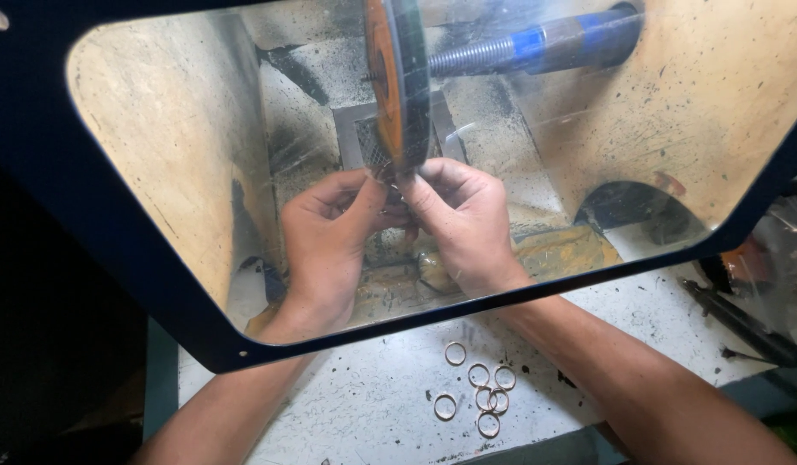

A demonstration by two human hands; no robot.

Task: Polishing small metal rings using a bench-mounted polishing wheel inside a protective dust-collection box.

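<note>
whatever the fingertips (390,185) pinch is hidden behind them; wheel (397,77) top cut off; shaft (536,47) end blurred

I see a small piece (397,178) pinched between the fingertips of both my hands, pressed up to the lower edge of the polishing wheel (398,82); it is too hidden for me to tell its shape. The wheel is a thick disc seen edge-on, orange on its left face and dark along the rim, standing upright on a threaded horizontal spindle (472,58)
</note>
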